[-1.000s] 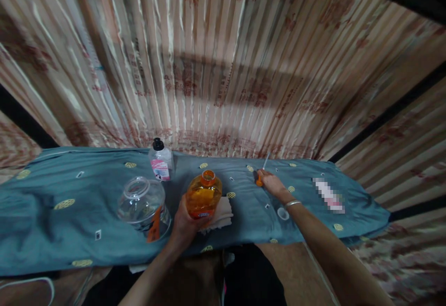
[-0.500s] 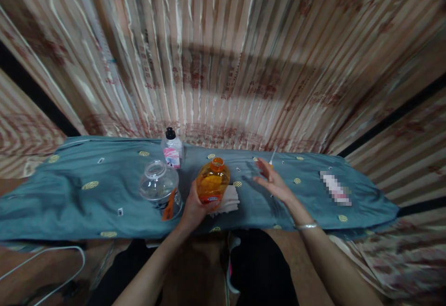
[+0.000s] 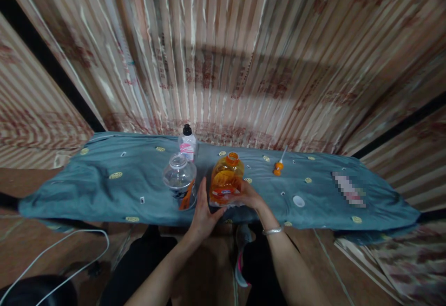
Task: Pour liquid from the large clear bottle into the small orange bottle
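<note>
A transparent amber bottle (image 3: 228, 173) with an uncapped neck and a red label stands near the front of the cloth-covered table. My right hand (image 3: 248, 194) grips its right side low down. Spread wide, the fingers and thumb of my left hand (image 3: 204, 211) are beside the bottle's lower left; contact is hard to make out. Just left stands a clear round jar (image 3: 178, 178) with an orange label. An orange pump top (image 3: 278, 167) with a pale tube lies to the right. A round white lid (image 3: 298, 201) lies near my right wrist.
Behind the jar stands a clear bottle (image 3: 188, 147) with a black cap and pink label. A blurred-out item (image 3: 348, 190) lies at the right on the teal tablecloth (image 3: 139, 176). A pleated curtain (image 3: 223, 64) hangs behind. A white cable (image 3: 104, 241) loops at lower left.
My right hand has come left onto the amber bottle, and my left hand has let go of it. The white lid is now visible. The whole view has shifted slightly.
</note>
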`<state>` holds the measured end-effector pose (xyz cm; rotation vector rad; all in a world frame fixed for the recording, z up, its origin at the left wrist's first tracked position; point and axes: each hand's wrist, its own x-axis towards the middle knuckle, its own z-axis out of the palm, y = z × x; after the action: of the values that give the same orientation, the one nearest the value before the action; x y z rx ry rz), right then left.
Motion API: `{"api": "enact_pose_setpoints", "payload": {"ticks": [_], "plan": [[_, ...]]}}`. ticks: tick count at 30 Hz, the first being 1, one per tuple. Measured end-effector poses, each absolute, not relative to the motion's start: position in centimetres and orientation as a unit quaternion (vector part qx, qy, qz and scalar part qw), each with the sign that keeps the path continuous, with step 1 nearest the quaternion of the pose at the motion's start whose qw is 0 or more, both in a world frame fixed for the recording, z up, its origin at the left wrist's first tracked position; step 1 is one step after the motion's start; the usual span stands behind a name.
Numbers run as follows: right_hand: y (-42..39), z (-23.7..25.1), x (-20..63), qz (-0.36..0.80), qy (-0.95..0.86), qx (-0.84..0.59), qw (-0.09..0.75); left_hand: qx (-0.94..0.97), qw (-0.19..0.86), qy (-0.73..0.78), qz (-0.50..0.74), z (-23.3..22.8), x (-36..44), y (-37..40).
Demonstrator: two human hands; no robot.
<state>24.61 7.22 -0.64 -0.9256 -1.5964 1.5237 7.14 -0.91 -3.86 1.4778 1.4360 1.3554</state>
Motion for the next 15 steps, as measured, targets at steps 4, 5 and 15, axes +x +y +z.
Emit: {"api": "enact_pose_setpoints", "payload": {"ticks": [4,5,15], "plan": [[6.7,-1.1,24.4,0.58,-0.605,-0.38,0.392,0.572,0.313,0.555,0.517,-3.4,6.6,-4.5],[6.7,-1.1,24.4,0.579,-0.6,-0.38,0.4,0.574,0.308,0.555,0.517,-3.2,6.2,-5.4],[7.3,-2.4,26.3,0.471,-0.623,-0.441,0.442,0.443,0.172,0.67,0.57,-3.8,-2.8,-6.6]]}}
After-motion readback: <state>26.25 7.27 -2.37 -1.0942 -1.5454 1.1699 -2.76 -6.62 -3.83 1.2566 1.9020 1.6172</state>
